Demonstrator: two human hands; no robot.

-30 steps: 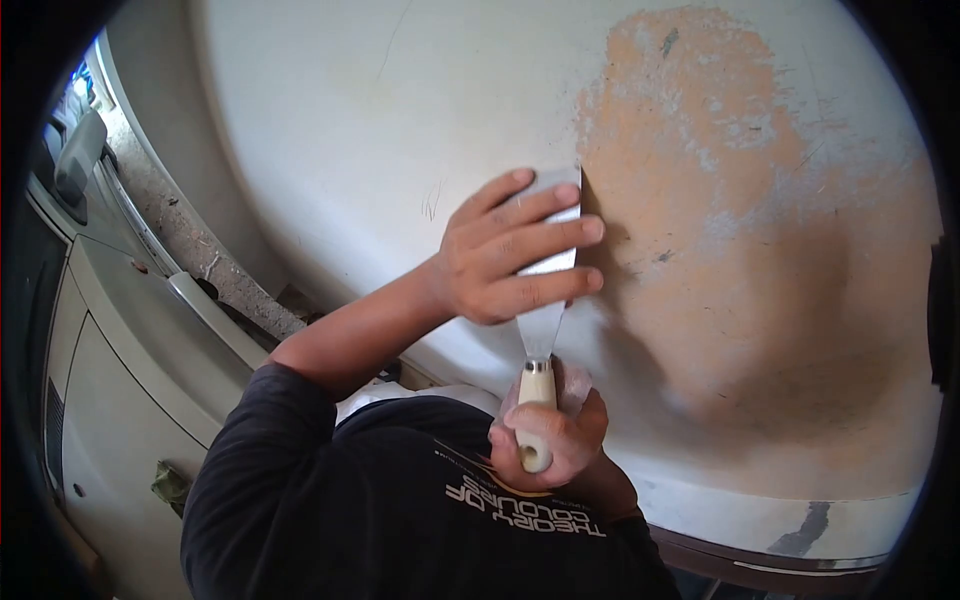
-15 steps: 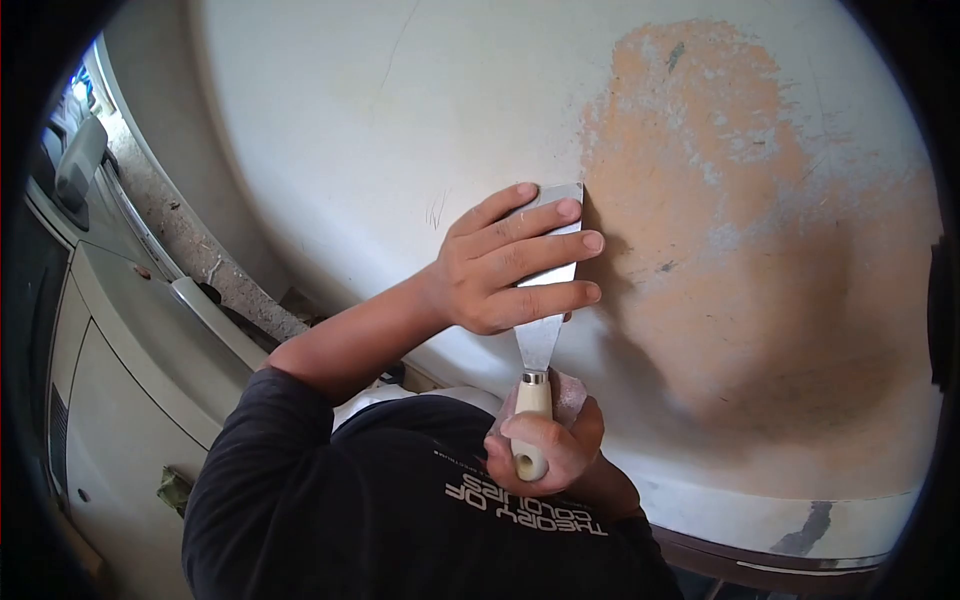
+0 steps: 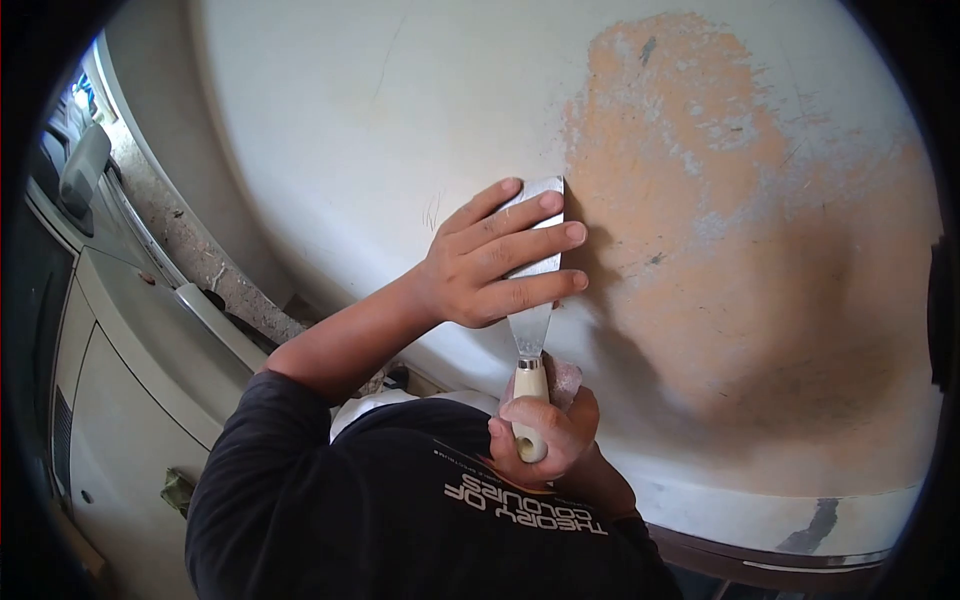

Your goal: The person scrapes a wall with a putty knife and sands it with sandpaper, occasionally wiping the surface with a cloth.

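Note:
A putty knife (image 3: 532, 342) with a metal blade and cream handle stands upright in view, blade end up, in front of a pale wall. My right hand (image 3: 560, 432) is closed round its handle. A pinkish, rough-looking piece (image 3: 564, 380) shows behind the handle, in the same hand. Across the blade lie the spread fingers of my left hand (image 3: 490, 252), stretched out to the right; most of its thumb is hidden behind the blade. The blade's top corner overlaps the left edge of an orange-and-grey patch (image 3: 690, 130) on the wall.
A car (image 3: 140, 370) with a side mirror (image 3: 86, 170) stands close on the left. Along the wall's lower right runs a dark brown band (image 3: 760, 568), with a grey stain (image 3: 812, 525) above it. Shadows fall over the patch.
The wall patch, both hands and the putty knife sit slightly further left and up in view. My hold on the knife looks the same.

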